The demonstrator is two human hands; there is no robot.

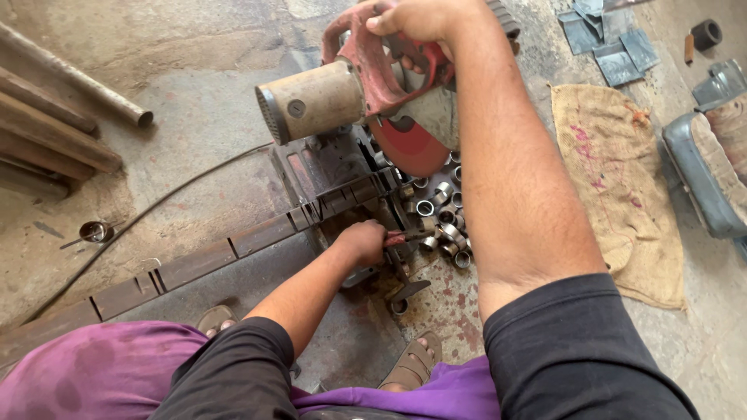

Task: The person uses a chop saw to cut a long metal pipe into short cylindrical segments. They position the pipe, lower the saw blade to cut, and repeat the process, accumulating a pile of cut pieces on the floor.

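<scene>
A chop saw with a red handle [366, 54], a dusty cylindrical motor [311, 99] and a red cutting disc [408, 148] stands on the floor in front of me. My right hand [416, 19] grips the saw's red handle from above. My left hand [362, 241] is closed on a red-handled tool or clamp lever [401, 237] at the saw's base, beside the vise. A long notched metal bar [194, 264] runs from the lower left into the vise. Several short cut metal rings [443, 218] lie piled right of the blade.
Rusty pipes [62, 109] lie at the upper left. A small metal cup [93, 231] and a cable [156, 210] rest on the concrete. A burlap sack [615, 179] lies at the right, with metal sheets [607, 39] beyond. My sandalled feet [412, 362] are near the saw.
</scene>
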